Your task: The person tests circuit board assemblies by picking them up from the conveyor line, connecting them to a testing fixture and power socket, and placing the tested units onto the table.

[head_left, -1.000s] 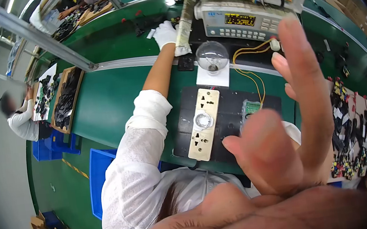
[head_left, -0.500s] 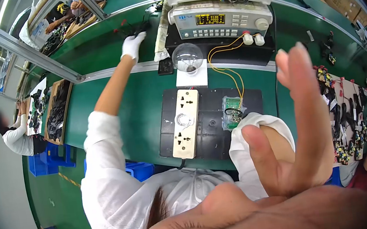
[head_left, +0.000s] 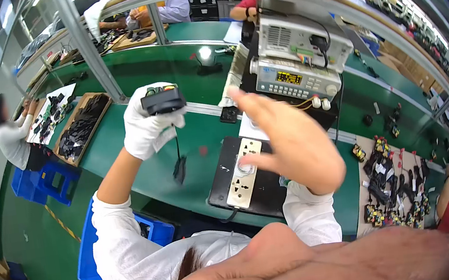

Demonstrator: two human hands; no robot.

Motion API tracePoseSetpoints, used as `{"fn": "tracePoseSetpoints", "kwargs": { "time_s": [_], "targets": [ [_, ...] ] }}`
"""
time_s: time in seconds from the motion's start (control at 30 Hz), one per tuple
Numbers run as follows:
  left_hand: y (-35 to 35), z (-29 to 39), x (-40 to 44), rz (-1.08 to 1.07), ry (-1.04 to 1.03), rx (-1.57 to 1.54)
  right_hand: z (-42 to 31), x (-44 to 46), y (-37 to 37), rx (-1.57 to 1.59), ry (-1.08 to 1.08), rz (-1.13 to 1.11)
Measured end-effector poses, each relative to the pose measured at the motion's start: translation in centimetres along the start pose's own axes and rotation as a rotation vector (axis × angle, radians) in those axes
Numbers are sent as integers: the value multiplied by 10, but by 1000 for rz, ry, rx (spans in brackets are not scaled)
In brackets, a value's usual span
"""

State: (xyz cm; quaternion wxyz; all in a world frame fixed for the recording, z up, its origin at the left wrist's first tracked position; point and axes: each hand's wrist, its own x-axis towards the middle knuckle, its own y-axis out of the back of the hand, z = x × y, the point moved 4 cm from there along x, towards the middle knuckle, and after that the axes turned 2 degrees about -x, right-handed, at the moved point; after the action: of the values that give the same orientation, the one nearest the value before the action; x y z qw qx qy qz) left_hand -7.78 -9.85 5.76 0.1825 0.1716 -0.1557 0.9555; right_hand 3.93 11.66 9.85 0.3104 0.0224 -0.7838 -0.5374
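Observation:
My left hand (head_left: 147,124), in a white glove, is closed around a black power adapter (head_left: 163,101) with coloured parts showing on top. A thin black cord with a dark end (head_left: 180,170) hangs below it over the green bench. My bare right hand (head_left: 296,144) is raised with fingers stretched and thumb apart, holding nothing. Behind its thumb lies a cream power strip (head_left: 239,192) on a black board (head_left: 219,177). My right hand and sleeve cover most of the board's right side.
A bench power supply (head_left: 299,80) with yellow wires stands at the back right. Trays of black parts (head_left: 82,127) and wired circuit boards (head_left: 382,176) lie left and right. A blue bin (head_left: 90,259) is beside me. A person (head_left: 14,133) works at far left; other people are behind the metal frame.
My left hand has come back from the far side of the bench and now holds the adapter up. My right hand has moved left and forward over the power strip. The view has shifted.

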Motion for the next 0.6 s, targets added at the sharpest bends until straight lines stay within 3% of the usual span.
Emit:
{"fn": "tracePoseSetpoints", "kwargs": {
  "time_s": [0.03, 0.07, 0.1, 0.17, 0.23, 0.27, 0.3, 0.37, 0.43, 0.5, 0.6],
  "targets": [
    [1, 2, -5, -13, -3, -10, -5, 13, -12, 117, 107, -60],
    [5, 2, -9, -27, -4, -21, -14, 24, -26, 225, 349, -17],
    [16, -6, -12, -44, -166, -51, -24, 35, -40, 414, 433, -18],
    [3, 17, -18, -281, -224, -257, -33, 53, -73, 710, 574, 39],
    [0, 25, -24, -283, -268, -315, -36, 60, -114, 1425, 379, 0],
    [4, 23, -27, -203, -235, -360, -39, 57, -128, 1554, 362, -70],
    [8, 21, -29, -123, -200, -404, -40, 51, -145, 1601, 301, -145],
    [0, 24, -30, -275, -211, -403, -46, 29, -175, 1719, 234, -386],
    [-4, 23, -33, -351, -145, -398, -50, -6, -189, 1822, -121, -829],
    [1, 20, -34, -325, -156, -363, -47, -39, -190, 1462, -73, -1088],
    [19, 12, -30, -304, -198, -282, -32, -91, -176, 1326, -89, -1112]
  ]
}}
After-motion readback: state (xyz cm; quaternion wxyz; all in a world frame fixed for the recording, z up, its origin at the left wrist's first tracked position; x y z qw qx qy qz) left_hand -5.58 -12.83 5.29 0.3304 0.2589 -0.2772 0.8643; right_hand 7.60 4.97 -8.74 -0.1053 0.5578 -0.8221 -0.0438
